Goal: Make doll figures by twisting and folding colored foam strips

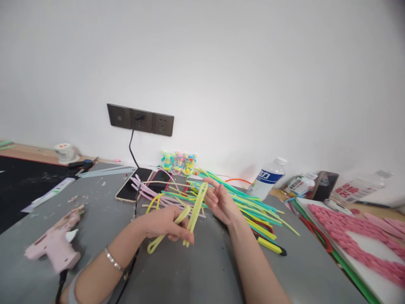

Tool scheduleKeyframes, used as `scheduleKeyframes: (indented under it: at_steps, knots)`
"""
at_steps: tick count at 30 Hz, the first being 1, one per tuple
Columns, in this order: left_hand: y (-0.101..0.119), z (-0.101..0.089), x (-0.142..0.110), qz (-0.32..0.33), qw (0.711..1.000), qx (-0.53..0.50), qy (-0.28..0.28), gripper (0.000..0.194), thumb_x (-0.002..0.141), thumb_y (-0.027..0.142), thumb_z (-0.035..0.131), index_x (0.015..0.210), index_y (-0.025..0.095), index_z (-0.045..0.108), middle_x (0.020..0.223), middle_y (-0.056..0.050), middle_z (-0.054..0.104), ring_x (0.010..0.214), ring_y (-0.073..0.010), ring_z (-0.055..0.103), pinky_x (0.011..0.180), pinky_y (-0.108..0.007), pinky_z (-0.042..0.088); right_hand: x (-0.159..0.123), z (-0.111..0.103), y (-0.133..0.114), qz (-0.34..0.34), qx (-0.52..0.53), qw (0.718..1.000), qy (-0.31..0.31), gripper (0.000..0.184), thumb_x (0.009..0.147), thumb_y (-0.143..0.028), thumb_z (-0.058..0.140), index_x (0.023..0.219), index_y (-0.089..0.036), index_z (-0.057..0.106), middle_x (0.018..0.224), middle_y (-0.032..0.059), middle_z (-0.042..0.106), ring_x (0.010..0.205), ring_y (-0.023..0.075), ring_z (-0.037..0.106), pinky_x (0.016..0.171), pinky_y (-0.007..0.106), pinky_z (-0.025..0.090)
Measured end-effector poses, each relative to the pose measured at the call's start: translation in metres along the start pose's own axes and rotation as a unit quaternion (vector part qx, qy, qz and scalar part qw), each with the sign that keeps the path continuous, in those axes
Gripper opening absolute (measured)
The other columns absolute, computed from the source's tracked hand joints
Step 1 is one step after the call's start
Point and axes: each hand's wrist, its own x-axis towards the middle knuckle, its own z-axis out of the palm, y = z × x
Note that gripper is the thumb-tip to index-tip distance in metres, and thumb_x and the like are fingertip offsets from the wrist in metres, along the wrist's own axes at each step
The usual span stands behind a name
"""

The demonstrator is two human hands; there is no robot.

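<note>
My left hand [169,223] is closed on light yellow pipe cleaners [196,211], pinching them between thumb and fingers. They are bent double: one long loop stands up to the right and a shorter loop hangs below the hand at the left. My right hand [220,200] is beside the upper bend of the long loop, its fingers loosely apart and palm turned left. Whether its fingertips touch the loop I cannot tell. Behind both hands lies a spread pile of green, yellow and teal pipe cleaners [253,202], with lilac ones [148,196] to the left.
A pink glue gun [53,247] lies at left. Two phones [131,185] rest near the wall, beneath a socket panel [141,120]. Small pipe-cleaner figures [179,163] stand behind. A yellow cutter [270,245], a bottle [267,179] and pink braided work [357,240] are at right.
</note>
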Motion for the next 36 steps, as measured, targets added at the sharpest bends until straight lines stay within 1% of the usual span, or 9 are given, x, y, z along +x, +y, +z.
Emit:
scheduleKeyframes:
  at_steps: [5,12,17,25,27,30,32,34,36]
  knots:
    - [-0.001,0.000,0.001,-0.008,1.000,0.013,-0.007,0.025,0.064,0.033,0.084,0.067,0.012,0.073,0.057,0.002,0.059,0.045,-0.0048,0.037,0.044,-0.021,0.025,0.000,0.004,0.005,0.072,0.026,0.995,-0.064,0.058,0.072,-0.050,0.081,0.117,-0.016,0.065,0.052,-0.0090,0.042,0.044,0.0063,0.033,0.043,0.017,0.032]
    - [0.001,0.003,0.000,-0.018,1.000,-0.004,-0.018,0.022,0.065,0.031,0.084,0.064,0.012,0.073,0.056,0.003,0.057,0.044,-0.0043,0.035,0.044,-0.021,0.024,-0.001,0.000,0.011,0.083,0.022,0.991,-0.103,0.045,0.073,-0.047,0.080,0.104,-0.015,0.069,0.047,-0.0101,0.041,0.038,0.0047,0.032,0.040,0.017,0.031]
    - [0.003,0.004,-0.002,-0.042,0.999,0.017,-0.023,0.024,0.064,0.032,0.084,0.062,0.012,0.070,0.055,0.002,0.057,0.043,-0.0046,0.035,0.044,-0.022,0.024,-0.001,0.000,0.011,0.077,0.016,0.993,-0.091,0.032,0.077,-0.045,0.078,0.088,-0.017,0.066,0.042,-0.0108,0.040,0.034,0.0044,0.031,0.037,0.016,0.028]
    - [0.004,0.006,-0.003,-0.037,0.999,0.001,-0.018,0.028,0.066,0.039,0.083,0.066,0.013,0.071,0.060,0.001,0.058,0.044,-0.0052,0.036,0.043,-0.021,0.025,0.001,0.003,0.010,0.052,0.023,0.998,-0.026,0.040,0.066,-0.050,0.085,0.075,-0.017,0.064,0.043,-0.0112,0.036,0.037,0.0035,0.031,0.038,0.015,0.030]
    - [0.004,0.007,-0.001,-0.018,0.999,-0.036,0.018,0.031,0.070,0.042,0.080,0.076,0.013,0.072,0.063,0.001,0.058,0.044,-0.0044,0.034,0.043,-0.020,0.025,0.002,0.001,0.007,0.035,0.030,0.999,0.006,0.040,0.066,-0.050,0.085,0.075,-0.016,0.065,0.045,-0.0107,0.037,0.039,0.0033,0.033,0.039,0.014,0.031]
    - [0.004,0.005,0.006,0.044,0.980,-0.143,0.132,0.035,0.075,0.046,0.076,0.085,0.013,0.069,0.064,0.003,0.053,0.042,-0.0016,0.025,0.041,-0.017,0.022,0.006,-0.007,0.000,-0.008,0.047,0.996,0.077,0.036,0.067,-0.045,0.085,0.079,-0.017,0.066,0.049,-0.0106,0.042,0.041,0.0021,0.035,0.040,0.012,0.034]
    - [0.005,0.001,0.010,0.101,0.948,-0.216,0.211,0.040,0.074,0.050,0.076,0.081,0.012,0.066,0.060,0.005,0.049,0.040,-0.0006,0.020,0.039,-0.016,0.019,0.009,-0.013,-0.002,-0.038,0.055,0.989,0.129,0.033,0.067,-0.041,0.086,0.082,-0.018,0.066,0.052,-0.0108,0.045,0.042,0.0019,0.037,0.039,0.012,0.035]
    - [0.006,-0.004,0.013,0.149,0.921,-0.252,0.256,0.047,0.078,0.061,0.067,0.082,0.014,0.063,0.055,0.008,0.042,0.039,-0.0014,0.017,0.038,-0.016,0.020,0.012,-0.018,-0.002,-0.057,0.057,0.981,0.174,0.033,0.065,-0.038,0.086,0.083,-0.019,0.066,0.055,-0.0103,0.051,0.043,0.0024,0.043,0.040,0.011,0.039]
    - [0.009,-0.008,0.015,0.203,0.881,-0.300,0.305,0.052,0.079,0.066,0.062,0.086,0.014,0.063,0.054,0.008,0.042,0.039,-0.0029,0.020,0.037,-0.016,0.023,0.013,-0.017,0.002,-0.061,0.053,0.976,0.203,0.034,0.063,-0.036,0.088,0.082,-0.019,0.065,0.059,-0.0089,0.058,0.047,0.0031,0.050,0.043,0.011,0.044]
